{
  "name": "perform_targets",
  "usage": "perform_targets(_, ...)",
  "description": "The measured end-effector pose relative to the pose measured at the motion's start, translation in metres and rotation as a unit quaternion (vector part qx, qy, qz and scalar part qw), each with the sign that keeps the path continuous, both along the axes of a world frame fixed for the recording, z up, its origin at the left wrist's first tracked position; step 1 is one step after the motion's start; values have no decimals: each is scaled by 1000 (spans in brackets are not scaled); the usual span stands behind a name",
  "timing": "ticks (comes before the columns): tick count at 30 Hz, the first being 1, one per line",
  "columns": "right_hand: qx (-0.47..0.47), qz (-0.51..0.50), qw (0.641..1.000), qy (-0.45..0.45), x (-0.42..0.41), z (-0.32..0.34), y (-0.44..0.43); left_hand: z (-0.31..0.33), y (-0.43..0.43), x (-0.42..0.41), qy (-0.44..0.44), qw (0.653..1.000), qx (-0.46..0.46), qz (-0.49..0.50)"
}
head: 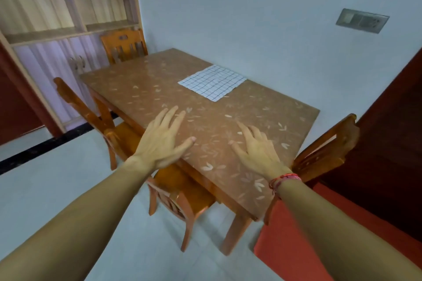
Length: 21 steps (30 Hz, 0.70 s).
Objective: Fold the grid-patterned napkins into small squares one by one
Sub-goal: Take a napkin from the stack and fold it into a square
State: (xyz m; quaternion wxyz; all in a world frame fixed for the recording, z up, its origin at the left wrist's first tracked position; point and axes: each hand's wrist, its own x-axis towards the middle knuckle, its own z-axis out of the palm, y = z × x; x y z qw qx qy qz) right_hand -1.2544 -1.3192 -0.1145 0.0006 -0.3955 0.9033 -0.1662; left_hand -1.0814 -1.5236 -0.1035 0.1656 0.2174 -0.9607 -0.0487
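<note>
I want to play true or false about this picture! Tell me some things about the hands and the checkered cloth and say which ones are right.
1. The grid-patterned napkin lies spread flat on the table. True.
2. The left hand is holding the napkin. False: it is open and empty, well short of the napkin.
3. The right hand has a red thread band on its wrist. True.
4. The napkin is already folded into a small square. False: it is still unfolded.
5. A wooden chair stands at the table's far end. True.
</note>
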Motion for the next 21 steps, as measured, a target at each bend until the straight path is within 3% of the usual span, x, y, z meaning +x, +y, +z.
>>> perform_targets(10, -20, -52, 998, 8, -81, -1, -73, -6, -82, -100, -9, 998, 37, -58)
perform_targets(21, -24, -39, 999, -15, -196, -33, -145, -42, -168, -207, -50, 997, 55, -35)
